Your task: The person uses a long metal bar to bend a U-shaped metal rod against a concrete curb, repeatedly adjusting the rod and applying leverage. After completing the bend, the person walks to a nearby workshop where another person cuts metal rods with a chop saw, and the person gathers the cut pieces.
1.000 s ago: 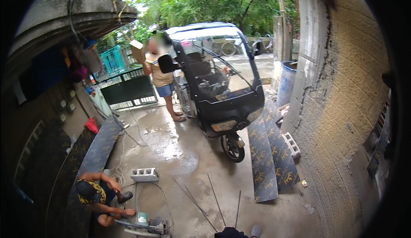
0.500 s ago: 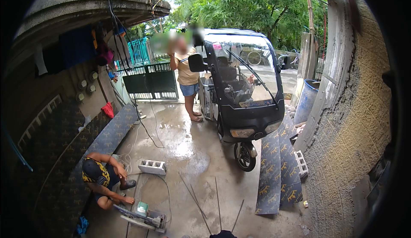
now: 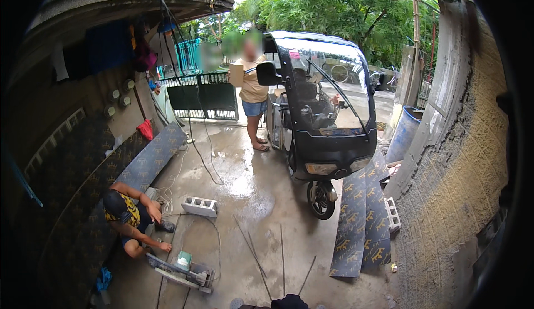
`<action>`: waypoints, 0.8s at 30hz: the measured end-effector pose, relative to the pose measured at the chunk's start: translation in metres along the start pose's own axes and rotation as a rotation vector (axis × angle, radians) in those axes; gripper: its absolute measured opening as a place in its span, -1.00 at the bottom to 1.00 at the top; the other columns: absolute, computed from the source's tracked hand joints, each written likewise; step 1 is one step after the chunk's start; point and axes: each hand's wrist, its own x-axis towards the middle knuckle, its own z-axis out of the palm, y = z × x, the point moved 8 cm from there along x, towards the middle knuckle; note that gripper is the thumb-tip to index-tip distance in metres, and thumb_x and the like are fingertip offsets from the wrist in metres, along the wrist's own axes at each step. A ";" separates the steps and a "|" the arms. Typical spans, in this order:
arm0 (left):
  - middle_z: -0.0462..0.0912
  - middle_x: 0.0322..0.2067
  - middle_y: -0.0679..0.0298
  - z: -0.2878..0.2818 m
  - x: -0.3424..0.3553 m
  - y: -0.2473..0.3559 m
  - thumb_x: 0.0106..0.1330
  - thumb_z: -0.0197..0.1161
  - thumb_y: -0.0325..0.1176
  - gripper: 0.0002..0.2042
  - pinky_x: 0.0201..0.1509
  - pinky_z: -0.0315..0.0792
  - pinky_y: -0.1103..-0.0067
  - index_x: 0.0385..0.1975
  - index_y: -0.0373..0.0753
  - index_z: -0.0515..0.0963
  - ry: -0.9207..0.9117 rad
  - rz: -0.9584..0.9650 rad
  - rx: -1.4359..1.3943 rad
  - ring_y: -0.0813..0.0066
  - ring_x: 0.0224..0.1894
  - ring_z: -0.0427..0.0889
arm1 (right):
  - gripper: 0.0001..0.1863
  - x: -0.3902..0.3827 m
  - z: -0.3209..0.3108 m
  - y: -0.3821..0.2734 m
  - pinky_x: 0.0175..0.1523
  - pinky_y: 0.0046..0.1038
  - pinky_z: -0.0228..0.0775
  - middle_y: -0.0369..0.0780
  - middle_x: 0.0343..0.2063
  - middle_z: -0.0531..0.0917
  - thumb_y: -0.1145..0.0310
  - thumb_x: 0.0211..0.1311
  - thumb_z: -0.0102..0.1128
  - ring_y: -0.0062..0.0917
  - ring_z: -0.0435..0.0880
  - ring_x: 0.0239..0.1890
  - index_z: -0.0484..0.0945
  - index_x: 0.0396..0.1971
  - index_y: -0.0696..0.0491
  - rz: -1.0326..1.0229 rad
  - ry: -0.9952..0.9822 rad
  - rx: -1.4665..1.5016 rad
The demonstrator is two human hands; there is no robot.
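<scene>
Neither of my hands can be made out. A dark shape (image 3: pixel 289 302) shows at the lower edge; whether it is clothing, a glove or a shoe I cannot tell. Several thin dark rods (image 3: pixel 283 259) run from near it and fan out upward. Below to the left, a person in a dark cap and yellow-black top (image 3: pixel 125 211) squats with one hand close to a cut-off saw (image 3: pixel 183 267) with a green motor. Farther off, another person in a tan shirt and denim shorts (image 3: pixel 255 95) stands beside a black three-wheeled vehicle (image 3: pixel 334 153), a flat brown piece (image 3: pixel 236 75) in hand.
A hollow concrete block (image 3: pixel 199 206) lies on the wet concrete floor, a cable looping near it. Dark patterned panels (image 3: pixel 349 225) lie at the right, beside another block (image 3: pixel 392 214). A blue drum (image 3: pixel 404 134) stands by the rough wall. More panels (image 3: pixel 150 153) lean left; a gate (image 3: pixel 203 97) is behind.
The view has shifted slightly, and more of the dark shape shows at the lower edge. The standing person's raised arm has come down, and the brown piece now shows at chest height.
</scene>
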 end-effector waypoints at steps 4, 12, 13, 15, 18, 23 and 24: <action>0.74 -0.32 -0.02 -0.016 -0.014 0.017 0.09 0.29 -0.35 -0.79 -0.11 0.56 0.32 -0.33 -0.29 0.72 0.100 0.135 -0.069 0.08 -0.20 0.73 | -0.79 -0.011 0.007 -0.008 -0.67 -0.39 0.21 -0.25 -0.76 0.45 0.25 0.27 0.13 -0.52 0.34 -0.78 0.57 -0.45 0.06 0.000 -0.007 -0.003; 0.71 -0.38 -0.11 -0.032 -0.028 0.038 0.12 0.27 -0.24 -0.73 -0.12 0.55 0.25 -0.36 -0.34 0.71 0.207 0.230 0.006 -0.05 -0.26 0.72 | -0.80 -0.032 0.017 0.014 -0.71 -0.45 0.14 -0.31 -0.78 0.40 0.25 0.26 0.16 -0.57 0.31 -0.80 0.55 -0.52 0.01 0.062 -0.097 0.116; 0.71 -0.38 -0.11 -0.027 -0.027 0.041 0.13 0.26 -0.24 -0.73 -0.11 0.55 0.25 -0.36 -0.34 0.71 0.193 0.231 0.021 -0.05 -0.26 0.72 | -0.79 -0.024 0.009 0.020 -0.71 -0.45 0.13 -0.31 -0.79 0.39 0.24 0.26 0.16 -0.57 0.31 -0.80 0.55 -0.54 0.01 0.042 -0.063 0.050; 0.71 -0.37 -0.11 -0.022 -0.026 0.038 0.13 0.25 -0.25 -0.73 -0.10 0.55 0.25 -0.35 -0.35 0.71 0.172 0.205 0.032 -0.05 -0.24 0.72 | -0.76 -0.016 0.002 0.026 -0.71 -0.45 0.12 -0.32 -0.79 0.39 0.24 0.25 0.17 -0.57 0.32 -0.79 0.53 -0.58 -0.01 0.014 -0.006 -0.083; 0.72 -0.35 -0.10 -0.022 -0.025 0.019 0.13 0.22 -0.26 -0.72 -0.05 0.54 0.26 -0.35 -0.36 0.71 0.163 0.146 0.025 -0.06 -0.20 0.71 | -0.74 -0.022 0.007 0.025 -0.70 -0.44 0.12 -0.32 -0.79 0.39 0.24 0.25 0.17 -0.56 0.33 -0.79 0.50 -0.62 -0.01 0.006 -0.021 -0.018; 0.71 -0.31 -0.12 0.002 -0.018 0.023 0.13 0.17 -0.23 -0.69 -0.01 0.52 0.24 -0.33 -0.36 0.70 0.025 0.144 0.075 -0.07 -0.13 0.69 | -0.74 -0.013 -0.007 0.025 -0.69 -0.43 0.13 -0.32 -0.79 0.40 0.26 0.24 0.17 -0.56 0.32 -0.78 0.49 -0.62 -0.01 0.008 0.025 -0.061; 0.70 -0.31 -0.13 0.006 -0.018 0.031 0.13 0.17 -0.23 -0.68 -0.01 0.52 0.24 -0.33 -0.36 0.70 0.052 0.143 0.062 -0.08 -0.14 0.69 | -0.75 -0.011 -0.015 0.027 -0.69 -0.43 0.13 -0.32 -0.79 0.40 0.26 0.24 0.17 -0.56 0.33 -0.78 0.50 -0.62 0.00 0.007 0.040 -0.079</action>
